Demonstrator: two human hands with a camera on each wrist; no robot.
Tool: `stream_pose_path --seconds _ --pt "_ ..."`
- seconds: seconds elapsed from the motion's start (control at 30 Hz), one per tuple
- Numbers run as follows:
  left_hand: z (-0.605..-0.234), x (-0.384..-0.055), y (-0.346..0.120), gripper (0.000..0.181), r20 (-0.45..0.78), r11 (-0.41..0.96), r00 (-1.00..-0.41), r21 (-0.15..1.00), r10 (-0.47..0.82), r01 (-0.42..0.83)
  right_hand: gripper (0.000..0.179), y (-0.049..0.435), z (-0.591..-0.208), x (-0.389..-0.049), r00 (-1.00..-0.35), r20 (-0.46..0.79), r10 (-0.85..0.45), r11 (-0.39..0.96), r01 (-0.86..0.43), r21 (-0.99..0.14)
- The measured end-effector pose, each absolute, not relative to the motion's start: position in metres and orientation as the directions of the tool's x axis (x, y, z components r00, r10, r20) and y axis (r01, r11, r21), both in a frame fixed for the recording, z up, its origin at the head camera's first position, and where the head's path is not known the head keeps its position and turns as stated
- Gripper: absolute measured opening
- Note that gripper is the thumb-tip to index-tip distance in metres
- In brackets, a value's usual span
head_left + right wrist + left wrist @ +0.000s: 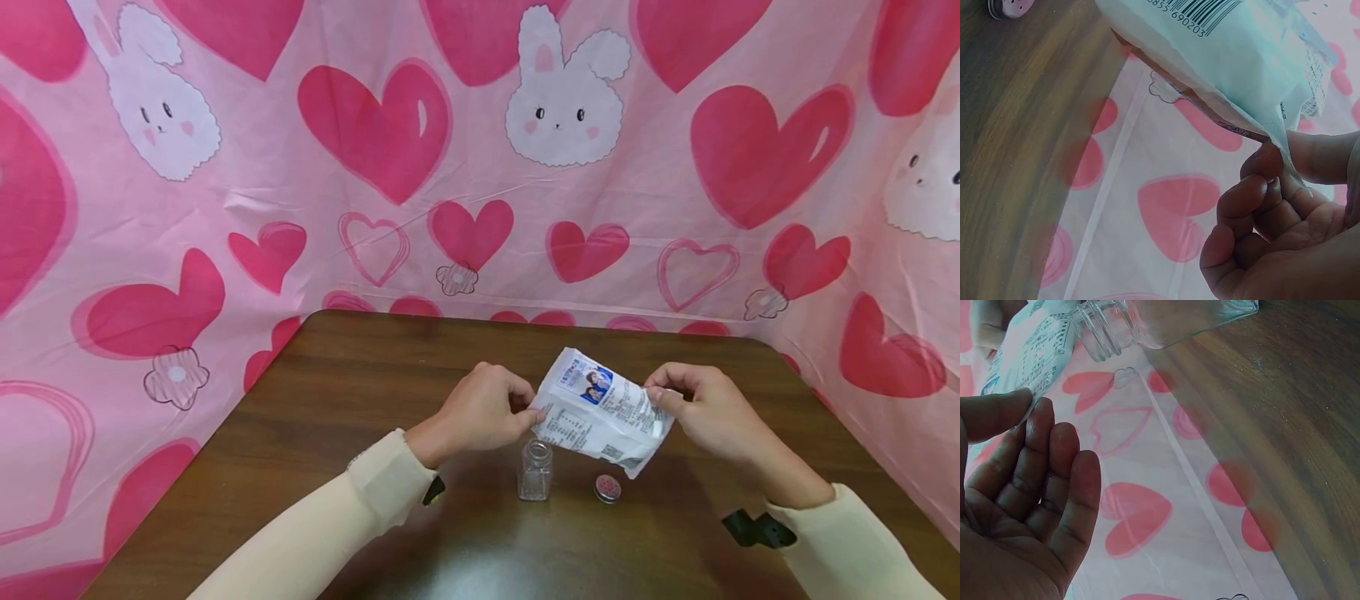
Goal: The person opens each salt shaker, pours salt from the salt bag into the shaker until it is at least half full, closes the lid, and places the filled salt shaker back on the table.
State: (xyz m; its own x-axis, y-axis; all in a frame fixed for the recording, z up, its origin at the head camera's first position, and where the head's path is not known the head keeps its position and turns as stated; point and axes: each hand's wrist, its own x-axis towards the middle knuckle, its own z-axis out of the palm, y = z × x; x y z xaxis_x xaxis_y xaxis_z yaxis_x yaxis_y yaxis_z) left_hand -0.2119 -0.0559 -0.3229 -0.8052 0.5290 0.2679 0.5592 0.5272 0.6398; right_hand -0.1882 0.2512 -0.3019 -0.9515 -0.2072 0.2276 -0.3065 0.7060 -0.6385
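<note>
Between both hands a white printed packet (pixel 600 417) is held tilted above the table; small print and a blue picture cover the side facing me. My left hand (pixel 487 410) pinches its left edge between thumb and forefinger, the other fingers loosely bent in the left wrist view. At the opposite end, my right hand (pixel 705 408) pinches a corner with thumb and fingertips. Below the packet's left part stands an uncapped clear glass jar (pixel 535 477) with a threaded neck. A round lid (pixel 607 488) with a red, holed top lies to the jar's right.
The dark brown wooden table (pixel 360 358) spreads under everything. Pink cloth (pixel 480 183) printed with hearts and rabbits hangs behind it and along both sides. Fine pale specks show on the wood near the jar in the left wrist view.
</note>
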Motion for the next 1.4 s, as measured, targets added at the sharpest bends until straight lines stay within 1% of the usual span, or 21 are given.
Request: stream_pose_path --seconds 0.4,0.63,0.87,1.4 --pt "-0.326 -0.213 -0.060 0.008 0.248 0.516 -0.799 0.651 0.548 0.556 0.010 0.245 -0.297 -0.185 -0.946 0.249 -0.207 0.697 -0.322 -0.641" --pt "-0.328 -0.214 -0.063 0.013 0.239 0.512 -0.798 0.659 0.553 0.551 0.010 0.242 -0.294 -0.183 -0.941 0.265 -0.211 0.690 -0.335 -0.641" --pt "-0.328 -0.212 -0.065 0.021 0.202 0.516 -0.812 0.683 0.548 0.518 0.010 0.239 -0.293 -0.182 -0.934 0.294 -0.204 0.686 -0.351 -0.638" --pt "-0.329 -0.212 -0.066 0.023 0.201 0.509 -0.799 0.678 0.567 0.531 0.009 0.236 -0.291 -0.179 -0.913 0.348 -0.211 0.648 -0.397 -0.650"
